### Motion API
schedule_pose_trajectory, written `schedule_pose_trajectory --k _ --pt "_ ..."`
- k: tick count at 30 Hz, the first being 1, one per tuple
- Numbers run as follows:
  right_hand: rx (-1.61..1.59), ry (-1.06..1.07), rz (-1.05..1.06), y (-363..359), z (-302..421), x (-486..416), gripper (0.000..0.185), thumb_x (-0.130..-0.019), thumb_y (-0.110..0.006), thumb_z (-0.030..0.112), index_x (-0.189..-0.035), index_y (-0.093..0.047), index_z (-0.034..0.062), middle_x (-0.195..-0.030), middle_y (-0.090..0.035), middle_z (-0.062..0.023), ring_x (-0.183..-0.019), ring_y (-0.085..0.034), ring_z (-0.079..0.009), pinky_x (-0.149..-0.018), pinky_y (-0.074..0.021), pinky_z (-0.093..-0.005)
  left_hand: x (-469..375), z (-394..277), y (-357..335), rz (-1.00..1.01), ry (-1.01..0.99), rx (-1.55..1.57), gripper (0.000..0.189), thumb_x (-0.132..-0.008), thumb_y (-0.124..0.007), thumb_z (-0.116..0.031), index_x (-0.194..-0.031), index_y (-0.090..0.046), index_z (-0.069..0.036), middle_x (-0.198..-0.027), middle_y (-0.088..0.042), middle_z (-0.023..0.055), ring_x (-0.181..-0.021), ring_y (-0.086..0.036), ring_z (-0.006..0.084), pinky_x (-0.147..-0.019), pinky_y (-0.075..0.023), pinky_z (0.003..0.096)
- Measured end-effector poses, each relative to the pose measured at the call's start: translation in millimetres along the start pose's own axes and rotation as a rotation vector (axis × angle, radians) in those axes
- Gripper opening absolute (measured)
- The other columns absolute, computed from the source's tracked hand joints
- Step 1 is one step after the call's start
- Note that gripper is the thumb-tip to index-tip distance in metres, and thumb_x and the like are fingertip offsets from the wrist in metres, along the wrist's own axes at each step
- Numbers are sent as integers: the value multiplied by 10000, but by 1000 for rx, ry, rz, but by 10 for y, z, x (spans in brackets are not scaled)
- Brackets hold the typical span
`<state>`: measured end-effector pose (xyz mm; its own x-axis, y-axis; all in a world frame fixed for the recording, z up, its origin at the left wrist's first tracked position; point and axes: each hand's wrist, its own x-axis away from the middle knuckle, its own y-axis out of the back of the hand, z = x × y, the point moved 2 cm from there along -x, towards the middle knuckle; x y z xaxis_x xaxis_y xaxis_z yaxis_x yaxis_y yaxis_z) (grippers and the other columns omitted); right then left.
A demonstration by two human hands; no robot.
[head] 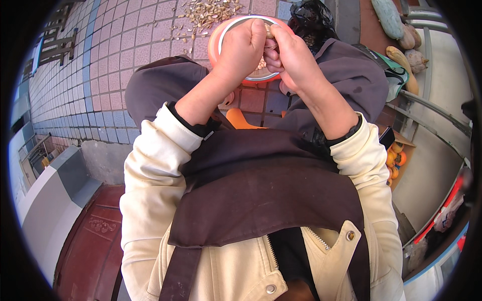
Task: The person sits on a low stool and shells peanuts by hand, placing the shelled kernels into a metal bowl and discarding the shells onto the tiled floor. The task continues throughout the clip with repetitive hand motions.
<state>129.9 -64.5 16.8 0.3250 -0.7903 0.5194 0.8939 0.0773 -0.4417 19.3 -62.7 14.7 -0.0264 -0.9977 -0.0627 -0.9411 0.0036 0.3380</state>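
Observation:
My left hand (239, 45) and my right hand (295, 52) meet over a round basin (238, 22) with a pale rim. Between the two thumbs is a peanut in its shell (268, 31), pinched from both sides. Fingers hide part of it. Below them, shelled peanut kernels (260, 64) lie in the basin, mostly covered by my hands. The basin rests in or on a pinkish-orange container (213, 45) between my knees; its lower part is out of sight.
Peanut shells (211, 13) are scattered on the tiled floor (128, 49) beyond the basin. A black plastic bag (311, 20) stands by my right knee. At the right are squashes (388, 17), a metal rail (437, 109) and a cardboard box (404, 161) of orange fruit (395, 158).

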Motion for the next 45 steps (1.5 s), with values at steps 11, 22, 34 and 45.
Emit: schedule_pose_trajectory --k 11,22,34,45 --pt "769 433 -327 187 -57 -214 361 -879 -455 313 -788 -561 -20 -678 -563 -165 -563 -521 -262 -560 -402 -361 24 91 -141 -7 -67 -113 295 -876 -446 -231 -743 -524 21 -660 -557 227 -644 -552 392 -606 -437 425" --pt "774 463 -280 264 -14 -234 336 -916 -448 294 -734 -511 19 -594 -462 25 -520 -380 -36 -454 -306 -196 12 273 -158 82 434 416 343 -887 -374 -269 -779 -518 23 -673 -541 126 -549 -525 223 -540 -446 323" --pt "710 373 -256 239 28 -170 312 -913 -452 289 -779 -554 27 -609 -466 -14 -521 -416 -70 -472 -343 -225 -27 284 -208 186 436 425 270 -862 -452 -248 -833 -547 3 -627 -529 36 -543 -505 106 -525 -427 246" --pt "1093 644 -378 291 28 -197 258 -848 -550 261 -887 -627 18 -702 -602 -95 -627 -552 -142 -600 -441 -264 -5 270 -210 218 423 412 226 -860 -472 -192 -800 -537 15 -615 -552 49 -524 -519 99 -492 -433 242"
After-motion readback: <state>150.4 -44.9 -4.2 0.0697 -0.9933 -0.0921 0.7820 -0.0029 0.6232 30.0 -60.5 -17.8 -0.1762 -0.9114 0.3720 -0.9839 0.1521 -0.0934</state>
